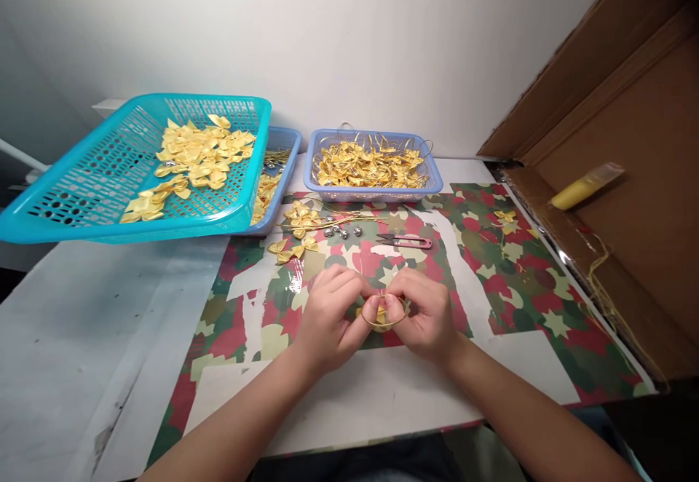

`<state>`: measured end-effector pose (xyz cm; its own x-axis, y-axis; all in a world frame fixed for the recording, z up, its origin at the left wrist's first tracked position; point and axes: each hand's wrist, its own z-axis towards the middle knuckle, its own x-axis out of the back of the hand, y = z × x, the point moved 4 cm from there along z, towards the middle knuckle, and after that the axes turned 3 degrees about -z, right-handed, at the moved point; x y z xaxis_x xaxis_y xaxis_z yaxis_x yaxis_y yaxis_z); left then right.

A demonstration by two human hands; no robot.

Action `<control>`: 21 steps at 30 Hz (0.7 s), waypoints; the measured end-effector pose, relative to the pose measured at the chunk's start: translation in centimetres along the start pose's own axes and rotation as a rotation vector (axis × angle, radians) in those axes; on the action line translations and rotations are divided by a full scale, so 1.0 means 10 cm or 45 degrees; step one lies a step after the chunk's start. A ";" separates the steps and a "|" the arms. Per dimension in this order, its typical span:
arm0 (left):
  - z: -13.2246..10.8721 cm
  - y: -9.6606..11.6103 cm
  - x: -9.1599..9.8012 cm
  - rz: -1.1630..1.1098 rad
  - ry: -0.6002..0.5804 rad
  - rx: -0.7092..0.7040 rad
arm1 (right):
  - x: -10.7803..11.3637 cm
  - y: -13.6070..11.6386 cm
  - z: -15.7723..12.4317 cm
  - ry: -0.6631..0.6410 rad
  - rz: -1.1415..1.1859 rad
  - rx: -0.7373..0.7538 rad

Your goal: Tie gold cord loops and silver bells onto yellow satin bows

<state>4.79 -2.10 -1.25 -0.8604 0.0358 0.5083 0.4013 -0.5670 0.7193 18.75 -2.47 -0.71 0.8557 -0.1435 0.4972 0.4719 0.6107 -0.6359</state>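
Note:
My left hand (333, 318) and my right hand (423, 314) meet over the patterned table cover, both pinching a looped gold cord (385, 327). The loop hangs toward me below the thumbs. Part of a yellow ribbon bow (376, 313) shows between the fingers; how it joins the cord is hidden. Just beyond my hands lie several silver bells (344, 234), a few loose yellow bows (295, 250) and gold cord strands (360, 218). A pair of thread snips (407, 241) rests to the right of the bells.
A turquoise basket (65, 209) of yellow bows stands at the left, overlapping a blue basket (295, 151). Another blue basket (376, 194) at the back holds bows with cords. Cardboard (628, 103) walls the right side, near a yellow tube (582, 187).

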 end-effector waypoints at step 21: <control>0.02 0.02 0.02 0.015 0.080 -0.131 | 0.00 0.02 0.00 -0.042 -0.060 0.009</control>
<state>4.74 -2.07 -0.86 -0.8753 -0.0213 0.4830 0.3798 -0.6486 0.6596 18.91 -2.35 -0.85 0.8250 -0.1469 0.5458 0.5101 0.6093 -0.6071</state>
